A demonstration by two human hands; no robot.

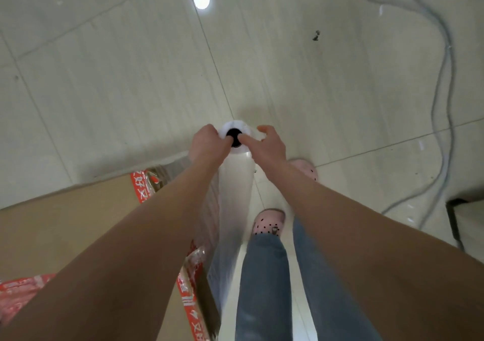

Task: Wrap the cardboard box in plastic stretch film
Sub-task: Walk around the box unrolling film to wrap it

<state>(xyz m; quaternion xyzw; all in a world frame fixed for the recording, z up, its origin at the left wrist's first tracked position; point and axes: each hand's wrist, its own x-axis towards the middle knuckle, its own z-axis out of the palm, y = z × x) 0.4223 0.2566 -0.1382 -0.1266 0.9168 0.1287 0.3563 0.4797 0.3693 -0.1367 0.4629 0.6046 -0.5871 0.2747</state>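
Both my hands on the top end of the upright roll (235,183), just off the box's (65,223) corner.

My left hand (207,144) grips the roll's rim, fingers curled with one hooked into the dark core (234,134). My right hand (271,145) lays its forefinger at the core's edge with the thumb lifted (its other fingers are hidden, so I cannot tell whether it grips). The box sits low to my left, its near side just beside the roll and glossy with film (209,210) over the red tape (141,186). My shoes (268,221) stand to the right of the roll. Bare tiled floor (131,79) spreads ahead and left. To the right a grey cable (445,79) snakes down towards a dark-edged object (455,223) at the frame's side.
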